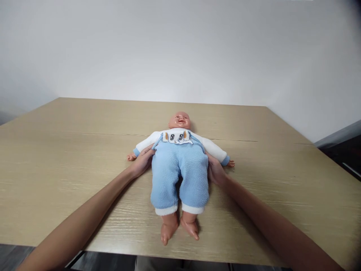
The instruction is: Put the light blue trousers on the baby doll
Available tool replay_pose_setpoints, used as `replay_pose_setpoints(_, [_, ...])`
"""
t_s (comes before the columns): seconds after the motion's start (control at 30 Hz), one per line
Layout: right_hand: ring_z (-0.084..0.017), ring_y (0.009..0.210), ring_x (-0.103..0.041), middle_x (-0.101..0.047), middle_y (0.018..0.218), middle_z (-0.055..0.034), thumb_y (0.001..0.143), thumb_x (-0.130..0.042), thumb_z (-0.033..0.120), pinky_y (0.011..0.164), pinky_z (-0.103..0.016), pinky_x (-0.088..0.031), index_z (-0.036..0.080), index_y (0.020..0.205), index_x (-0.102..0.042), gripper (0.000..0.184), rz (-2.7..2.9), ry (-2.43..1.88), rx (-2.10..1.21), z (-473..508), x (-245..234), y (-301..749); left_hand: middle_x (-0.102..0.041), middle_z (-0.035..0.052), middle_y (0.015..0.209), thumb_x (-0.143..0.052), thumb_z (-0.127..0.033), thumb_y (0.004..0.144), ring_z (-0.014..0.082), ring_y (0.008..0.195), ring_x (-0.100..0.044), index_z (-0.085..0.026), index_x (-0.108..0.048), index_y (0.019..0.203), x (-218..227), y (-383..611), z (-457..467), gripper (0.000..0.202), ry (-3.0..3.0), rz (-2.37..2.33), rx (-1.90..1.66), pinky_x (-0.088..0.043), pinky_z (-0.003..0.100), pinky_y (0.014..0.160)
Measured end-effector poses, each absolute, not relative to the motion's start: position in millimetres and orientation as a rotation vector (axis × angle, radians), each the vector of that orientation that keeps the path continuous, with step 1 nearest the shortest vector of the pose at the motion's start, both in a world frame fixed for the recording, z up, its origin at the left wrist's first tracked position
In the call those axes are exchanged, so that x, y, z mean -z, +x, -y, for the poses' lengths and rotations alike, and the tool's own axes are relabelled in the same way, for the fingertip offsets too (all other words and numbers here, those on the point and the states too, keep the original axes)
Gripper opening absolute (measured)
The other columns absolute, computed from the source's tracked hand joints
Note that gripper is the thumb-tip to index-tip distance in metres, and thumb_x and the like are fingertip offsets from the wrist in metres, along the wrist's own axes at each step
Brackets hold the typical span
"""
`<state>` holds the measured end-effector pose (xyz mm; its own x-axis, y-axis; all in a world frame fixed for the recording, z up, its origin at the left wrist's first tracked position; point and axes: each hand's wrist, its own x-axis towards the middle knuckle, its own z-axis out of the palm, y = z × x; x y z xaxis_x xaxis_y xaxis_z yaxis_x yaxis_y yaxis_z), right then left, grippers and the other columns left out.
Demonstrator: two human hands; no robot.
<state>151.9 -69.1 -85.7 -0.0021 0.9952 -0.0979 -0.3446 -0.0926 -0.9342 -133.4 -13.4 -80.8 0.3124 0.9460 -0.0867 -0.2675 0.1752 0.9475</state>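
Note:
A baby doll (pixel 180 121) lies on its back on the table, head away from me and bare feet toward me, arms spread. It wears a white long-sleeved top (pixel 216 149) with blue cuffs and fluffy light-blue overalls (pixel 166 171) with an animal-face bib. My left hand (pixel 143 162) is at the left side of the overalls, its fingers closed on the fabric near the waist. At the opposite side, my right hand (pixel 216 169) grips the overalls' edge, with its fingertips partly hidden behind the cloth.
The light wood table (pixel 79 162) has a seam running across it behind the doll's shoulders. A plain pale wall (pixel 169 49) rises behind the far edge. A dark object (pixel 346 150) stands beyond the right edge.

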Motion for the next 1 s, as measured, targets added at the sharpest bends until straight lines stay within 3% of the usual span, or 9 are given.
replay_pose_setpoints(0.1, [-0.032,0.121,-0.07,-0.082,0.109,-0.0016,0.07,-0.075,0.039,0.108,-0.044,-0.054,0.027,0.103,-0.075,0.035,0.907,-1.005,-1.409,69,84,153,-0.057,-0.0025,0.07,-0.077,-0.029,0.068,0.0201,0.079,-0.054,-0.021,-0.059,0.072,78,-135,10,0.02,1.058,-0.856,-1.054,-0.041,0.031,0.077])
replay_pose_setpoints(0.17, [-0.031,0.125,-0.068,-0.081,0.115,-0.0006,0.069,-0.075,0.034,0.112,-0.042,-0.051,0.027,0.102,-0.074,0.034,0.948,-0.995,-1.391,70,84,155,-0.055,-0.0023,0.069,-0.075,-0.027,0.067,0.0219,0.084,-0.056,-0.022,-0.057,0.071,77,-135,8,0.019,1.082,-0.854,-1.062,-0.043,0.032,0.083])
replay_pose_setpoints(0.43, [-0.032,0.113,-0.068,-0.077,0.103,-0.004,0.071,-0.064,0.035,0.105,-0.046,-0.053,0.028,0.087,-0.062,0.017,1.057,-0.915,-1.327,66,80,165,-0.072,0.007,0.099,-0.062,-0.033,0.07,0.0345,0.11,-0.062,-0.02,-0.068,0.091,72,-132,6,0.025,1.052,-0.693,-1.019,-0.049,0.045,0.101])
replay_pose_setpoints(0.63, [-0.03,0.102,-0.067,-0.071,0.095,-0.0032,0.082,-0.064,0.038,0.102,-0.046,-0.052,0.029,0.092,-0.057,0.015,1.12,-0.926,-1.221,60,77,170,-0.062,0.0034,0.093,-0.065,-0.034,0.079,0.0251,0.096,-0.056,-0.021,-0.062,0.089,72,-137,6,0.017,1.227,-0.715,-1.07,-0.046,0.036,0.089])
replay_pose_setpoints(0.8, [-0.027,0.094,-0.064,-0.067,0.096,-0.0016,0.09,-0.057,0.043,0.093,-0.042,-0.052,0.029,0.1,-0.056,0.017,1.224,-0.997,-1.151,52,84,174,-0.054,0.0,0.091,-0.068,-0.046,0.094,0.0193,0.086,-0.049,-0.02,-0.058,0.096,74,-142,4,0.027,1.493,-0.874,-1.089,-0.04,0.031,0.082])
replay_pose_setpoints(0.9, [-0.025,0.084,-0.057,-0.064,0.086,-0.0008,0.094,-0.066,0.049,0.085,-0.038,-0.048,0.027,0.095,-0.064,0.023,1.362,-1.117,-1.117,53,85,183,-0.054,-0.0001,0.092,-0.062,-0.054,0.1,0.0196,0.086,-0.049,-0.021,-0.057,0.099,73,-145,3,0.033,1.671,-0.955,-1.019,-0.041,0.032,0.084])
replay_pose_setpoints(1.0, [-0.023,0.08,-0.048,-0.059,0.08,-0.0006,0.091,-0.078,0.048,0.087,-0.037,-0.043,0.025,0.083,-0.069,0.026,1.499,-1.2,-1.029,60,79,195,-0.057,0.0015,0.092,-0.058,-0.058,0.102,0.0221,0.088,-0.049,-0.021,-0.061,0.098,72,-150,3,0.038,1.869,-1.042,-0.916,-0.041,0.034,0.087])
